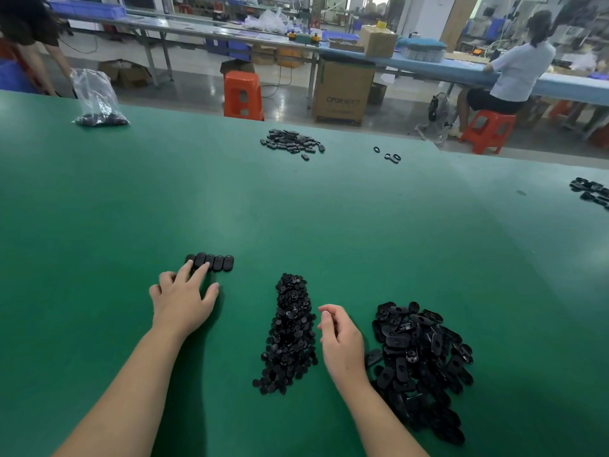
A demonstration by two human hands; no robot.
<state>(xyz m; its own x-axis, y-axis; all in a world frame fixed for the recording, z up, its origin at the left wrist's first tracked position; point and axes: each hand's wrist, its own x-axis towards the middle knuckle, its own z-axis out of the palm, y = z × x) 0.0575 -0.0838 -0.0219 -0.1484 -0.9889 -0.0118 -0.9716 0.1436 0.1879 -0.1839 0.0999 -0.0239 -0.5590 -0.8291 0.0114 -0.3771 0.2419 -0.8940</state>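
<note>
On the green table (296,209) lies a short row of black oval plastic shells (217,262), side by side. My left hand (183,296) lies flat just below the row, its straight fingertips touching the leftmost shells. A long heap of small black round parts (290,334) runs down the middle. To its right sits a bigger heap of black oval shells (425,361). My right hand (341,341) hovers between the two heaps, fingers loosely curled and thumb near the fingertips; I see nothing held in it.
Farther back lie another pile of black parts (291,143), a few loose rings (389,155) and a clear bag of parts (97,103) at the far left. More parts (593,192) sit at the right edge. Beyond the table are orange stools, boxes and a seated person.
</note>
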